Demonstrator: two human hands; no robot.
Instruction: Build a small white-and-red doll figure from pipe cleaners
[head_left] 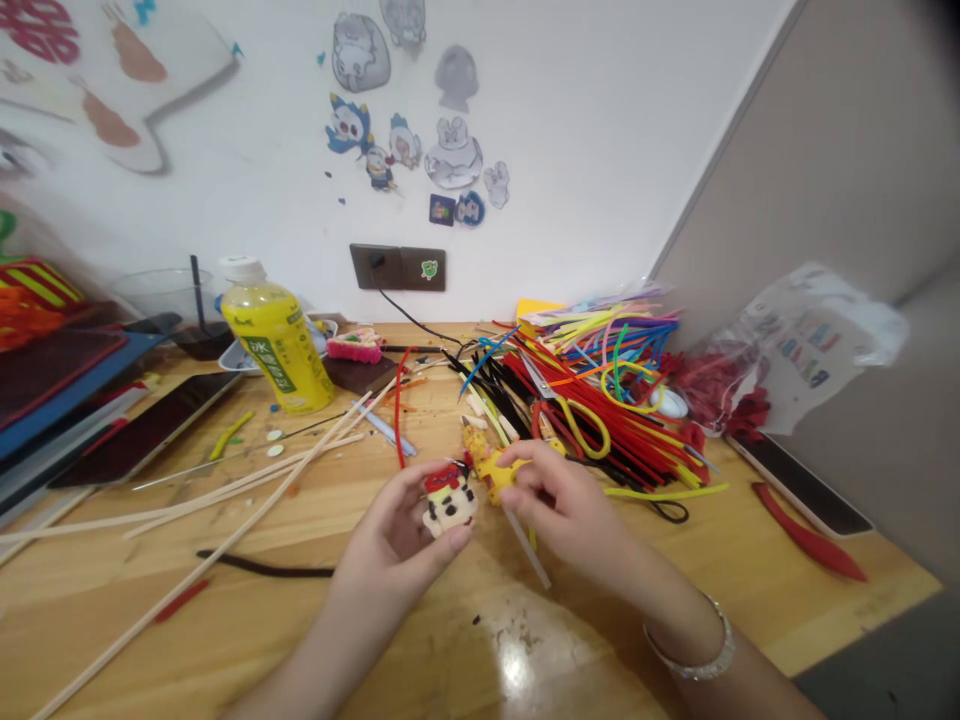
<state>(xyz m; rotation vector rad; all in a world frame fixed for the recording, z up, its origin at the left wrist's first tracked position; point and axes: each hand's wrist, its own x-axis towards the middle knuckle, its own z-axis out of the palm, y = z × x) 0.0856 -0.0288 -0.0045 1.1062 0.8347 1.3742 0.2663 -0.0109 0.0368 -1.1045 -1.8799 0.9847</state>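
My left hand (394,530) cradles a small handmade figure (448,500) with a red top, a cream face and black dots, its fingers curled around it. My right hand (570,510) pinches a yellow fuzzy pipe-cleaner figure (491,472) between thumb and fingers, close to the left hand. A pale stick (526,545) runs down from under the right hand toward the wooden tabletop (480,620). My fingers hide part of both figures. A silver bracelet (694,645) circles my right wrist.
A heap of coloured pipe cleaners (600,375) with yellow-handled scissors (581,425) lies behind my hands. Long wooden sticks (225,500) spread across the left. A yellow bottle (277,335) and a dark tablet (142,430) stand farther left; a red spatula (810,535) lies right.
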